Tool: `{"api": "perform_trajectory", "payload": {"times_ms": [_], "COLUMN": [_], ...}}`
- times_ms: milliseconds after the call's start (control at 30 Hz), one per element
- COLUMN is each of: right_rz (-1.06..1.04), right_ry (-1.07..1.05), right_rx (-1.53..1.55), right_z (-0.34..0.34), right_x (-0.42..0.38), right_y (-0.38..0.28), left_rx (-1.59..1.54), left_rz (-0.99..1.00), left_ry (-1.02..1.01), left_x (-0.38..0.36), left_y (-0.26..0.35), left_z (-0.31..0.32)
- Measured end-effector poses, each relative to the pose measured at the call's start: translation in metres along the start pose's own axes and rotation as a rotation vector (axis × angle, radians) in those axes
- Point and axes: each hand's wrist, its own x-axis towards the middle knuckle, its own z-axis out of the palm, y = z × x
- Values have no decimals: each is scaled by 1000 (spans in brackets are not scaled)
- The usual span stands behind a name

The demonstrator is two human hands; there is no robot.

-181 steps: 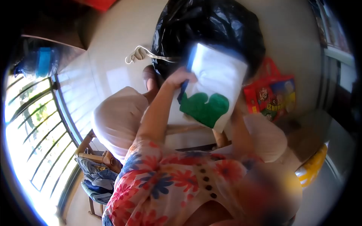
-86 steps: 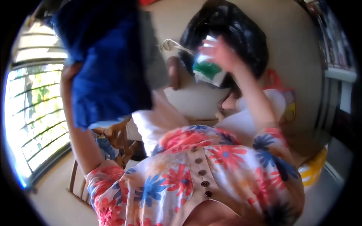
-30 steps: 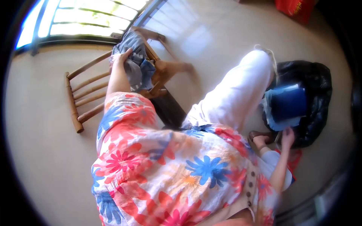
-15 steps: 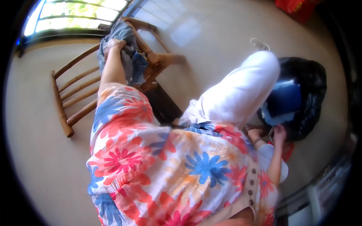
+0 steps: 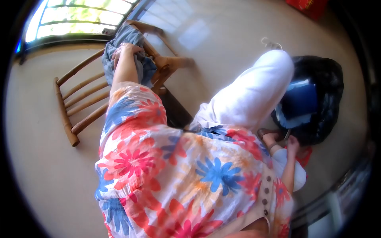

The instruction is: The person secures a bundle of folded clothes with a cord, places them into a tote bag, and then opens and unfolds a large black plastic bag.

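Note:
My left hand (image 5: 127,50) reaches forward and is closed on a bunched grey cloth (image 5: 124,35) lying on the bamboo chair (image 5: 168,65). A darker blue piece of cloth (image 5: 149,71) hangs beside it; some fingers are hidden in the folds. Low on the right, my right hand (image 5: 293,146) is closed around a slim metal tool (image 5: 287,134), too small and blurred to name. It is near the rim of an open black plastic bag (image 5: 331,95). Dark blue fabric (image 5: 299,101) with pale blue pieces lies in the bag.
My white-trousered knee (image 5: 254,83) rises between the chair and the bag. A brown shoe (image 5: 262,133) shows by my right hand, with a red object (image 5: 304,155) behind it. The chair's slatted part (image 5: 85,95) extends left. A red bag (image 5: 309,7) stands at top right, below a barred window (image 5: 79,18) opposite.
My left hand has shifted slightly right and its fingers sit differently over the grey cloth. My right hand has dropped a little, away from the bag, with the metal tool.

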Motion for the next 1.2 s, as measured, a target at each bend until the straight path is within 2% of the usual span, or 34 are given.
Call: {"api": "perform_trajectory", "payload": {"times_ms": [67,233,433,533,667,833,967,1133,1167,1200], "right_rz": [-26,-21,80,32,110,124,108,100,134,168], "right_ry": [13,-8,-15,5,-21,-22,-33,-33,-36,-43], "right_rx": [15,31,148,152,317,342,344,381,393,405], "right_z": [1,3,-3,-5,1,-3,-2,-3,-3,-2], "right_x": [-1,4,-5,-10,1,5,5,-1,1,2], "right_y": [5,6,-2,-4,19,-5,-23,-12,-10,-6], "left_rx": [11,24,1,-30,-58,-219,-192,-161,-134,-264], "left_rz": [68,103,183,208,243,250,201,346,405,370], "left_ry": [-61,0,75,113,171,180,181,189,125,109], "left_x": [3,-10,-34,-31,27,77,30,39,36,39], "left_y": [0,3,-1,-20,-59,-99,-66,-54,-63,-76], "left_z": [-2,4,2,-6,-5,7,12,13,3,-1]}}
